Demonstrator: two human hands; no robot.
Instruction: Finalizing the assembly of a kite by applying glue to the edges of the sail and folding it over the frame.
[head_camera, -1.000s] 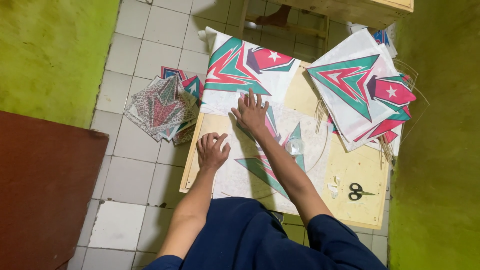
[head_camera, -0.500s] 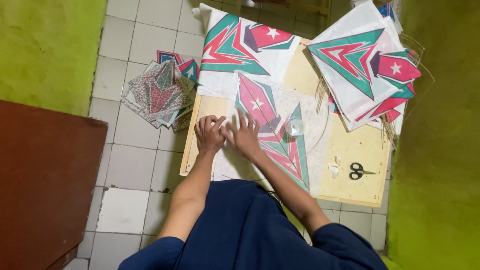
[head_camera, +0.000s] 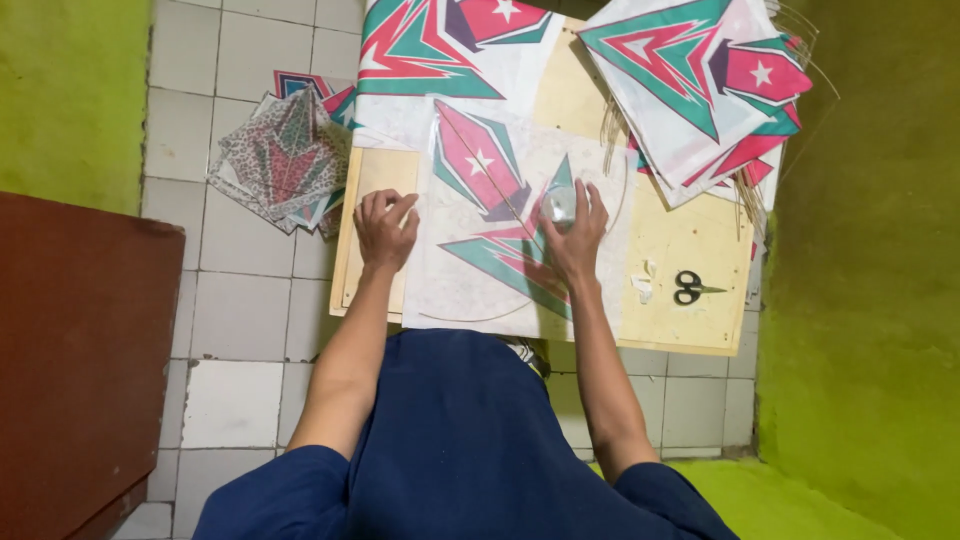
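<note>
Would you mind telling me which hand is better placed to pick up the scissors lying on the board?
Right, probably. The right hand rests on the printed kite sheet on the same side as the scissors, while the left hand sits at the board's far left edge.

A home kite-making corner: a low wooden work board (head_camera: 690, 300) on a white tiled floor (head_camera: 240, 290), stacks of printed paper kites (head_camera: 690, 90), scissors (head_camera: 690, 288), bright green walls (head_camera: 860, 300).

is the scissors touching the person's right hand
Apart. The head view shows the scissors lying on the bare board, a clear gap from the right hand.
</note>
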